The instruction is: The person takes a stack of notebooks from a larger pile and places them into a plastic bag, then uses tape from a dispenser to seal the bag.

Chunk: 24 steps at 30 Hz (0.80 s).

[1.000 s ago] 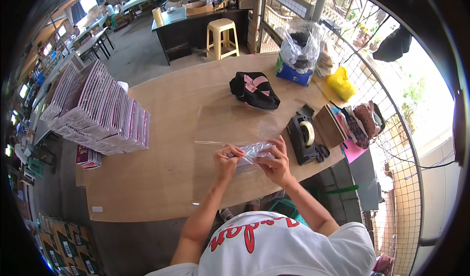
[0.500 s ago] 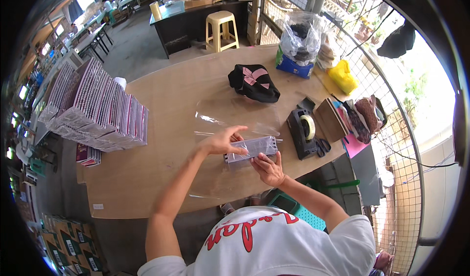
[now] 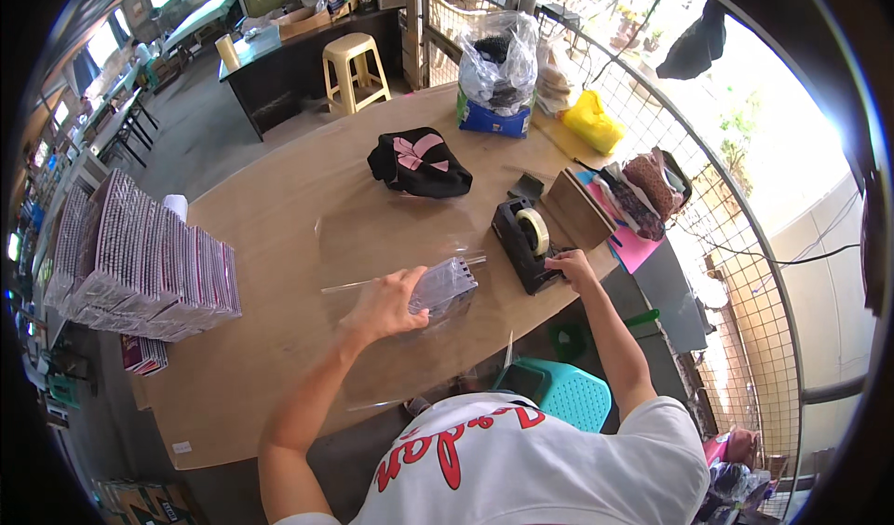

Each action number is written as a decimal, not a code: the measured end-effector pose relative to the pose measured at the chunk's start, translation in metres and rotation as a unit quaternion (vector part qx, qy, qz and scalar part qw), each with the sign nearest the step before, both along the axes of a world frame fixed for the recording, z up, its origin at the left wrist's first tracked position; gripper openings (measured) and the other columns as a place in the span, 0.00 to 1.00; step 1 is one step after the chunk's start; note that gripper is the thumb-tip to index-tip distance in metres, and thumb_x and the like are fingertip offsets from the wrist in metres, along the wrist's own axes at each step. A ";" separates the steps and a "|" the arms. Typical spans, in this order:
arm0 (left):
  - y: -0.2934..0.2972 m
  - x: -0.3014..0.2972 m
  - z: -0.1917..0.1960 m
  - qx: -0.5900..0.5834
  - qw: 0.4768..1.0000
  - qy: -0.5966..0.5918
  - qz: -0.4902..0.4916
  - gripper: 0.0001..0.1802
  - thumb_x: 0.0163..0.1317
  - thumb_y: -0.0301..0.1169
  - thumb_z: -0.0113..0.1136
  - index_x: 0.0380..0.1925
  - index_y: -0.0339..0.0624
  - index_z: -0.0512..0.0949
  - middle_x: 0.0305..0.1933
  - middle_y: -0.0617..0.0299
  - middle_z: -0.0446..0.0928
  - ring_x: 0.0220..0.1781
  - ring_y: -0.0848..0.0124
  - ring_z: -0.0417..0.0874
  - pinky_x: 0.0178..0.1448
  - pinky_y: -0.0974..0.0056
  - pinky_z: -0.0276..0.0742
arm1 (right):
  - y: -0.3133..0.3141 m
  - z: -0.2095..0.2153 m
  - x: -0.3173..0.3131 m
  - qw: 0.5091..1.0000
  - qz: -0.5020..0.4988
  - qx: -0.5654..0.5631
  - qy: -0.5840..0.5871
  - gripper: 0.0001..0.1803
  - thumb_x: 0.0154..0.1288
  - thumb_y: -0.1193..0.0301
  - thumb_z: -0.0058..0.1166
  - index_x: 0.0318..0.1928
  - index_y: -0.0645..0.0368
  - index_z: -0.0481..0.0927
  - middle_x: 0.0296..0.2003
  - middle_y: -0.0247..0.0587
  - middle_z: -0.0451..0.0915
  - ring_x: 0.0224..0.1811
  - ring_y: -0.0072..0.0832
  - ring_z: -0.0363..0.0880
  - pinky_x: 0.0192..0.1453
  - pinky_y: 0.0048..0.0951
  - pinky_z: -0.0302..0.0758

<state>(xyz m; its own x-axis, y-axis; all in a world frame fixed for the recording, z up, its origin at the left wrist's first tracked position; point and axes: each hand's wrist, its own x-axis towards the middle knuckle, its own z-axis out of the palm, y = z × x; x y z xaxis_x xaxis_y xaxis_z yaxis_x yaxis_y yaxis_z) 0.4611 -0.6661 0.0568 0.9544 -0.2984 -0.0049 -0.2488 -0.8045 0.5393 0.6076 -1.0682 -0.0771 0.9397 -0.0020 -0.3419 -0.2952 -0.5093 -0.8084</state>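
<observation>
A small block wrapped in clear plastic point(image 3: 443, 286), with dark coil-like marks along its right end, is on the brown table point(image 3: 270, 255). My left hand point(image 3: 391, 303) is closed around its left end, thumb in front. Loose clear film lies under and behind it. My right hand point(image 3: 574, 269) is at the front end of a black tape dispenser point(image 3: 514, 236), fingers pinched together. What is between those fingers is too small to make out. A roll of pale tape point(image 3: 534, 231) sits in the dispenser. Scissors beside it are mostly hidden by my right hand.
Tall stacks of wrapped spiral-bound books point(image 3: 149, 255) stand at the left. A black and pink cloth bag point(image 3: 421, 163) lies beyond the block. A brown box point(image 3: 579, 210), pouches point(image 3: 643, 190) and a bagged bundle point(image 3: 498, 78) line the right side. A teal stool point(image 3: 556, 395) is below the edge.
My right hand has left the wrapped block and moved right to the tape dispenser. My left hand has closed on the block, which is now tilted. The whole view has shifted.
</observation>
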 end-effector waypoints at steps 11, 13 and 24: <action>-0.003 -0.010 0.002 0.016 1.000 -0.021 0.014 0.39 0.49 0.39 0.68 0.62 0.39 0.70 0.53 0.44 0.79 0.51 0.50 0.83 0.55 0.52 0.81 | 0.022 -0.060 -0.087 0.781 -0.236 0.519 0.254 0.08 0.71 0.66 0.56 0.37 0.58 0.78 0.30 0.34 0.78 0.29 0.27 0.76 0.35 0.31 0.76; 0.004 -0.012 0.001 0.025 0.999 -0.021 0.013 0.39 0.50 0.39 0.68 0.63 0.38 0.69 0.54 0.44 0.79 0.51 0.50 0.83 0.55 0.52 0.81 | 0.074 -0.042 -0.115 0.834 -0.152 0.503 0.166 0.09 0.71 0.68 0.56 0.36 0.59 0.79 0.30 0.36 0.79 0.28 0.26 0.76 0.35 0.29 0.75; 0.001 -0.004 0.003 -0.018 0.999 -0.002 0.048 0.40 0.46 0.44 0.74 0.57 0.36 0.72 0.53 0.45 0.78 0.52 0.48 0.82 0.56 0.50 0.79 | 0.208 0.014 -0.148 0.980 0.054 0.189 -0.042 0.18 0.65 0.61 0.66 0.25 0.63 0.83 0.16 0.29 0.76 0.17 0.17 0.71 0.21 0.24 0.64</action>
<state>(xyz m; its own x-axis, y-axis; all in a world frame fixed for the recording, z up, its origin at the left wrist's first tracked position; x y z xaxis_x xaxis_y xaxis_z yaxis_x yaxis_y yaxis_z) 0.4569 -0.6654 0.0593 0.9785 -0.2061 0.0071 -0.1737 -0.8052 0.5670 0.4599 -0.8597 -0.0630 0.9523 0.2107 -0.2206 -0.1807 -0.1929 -0.9644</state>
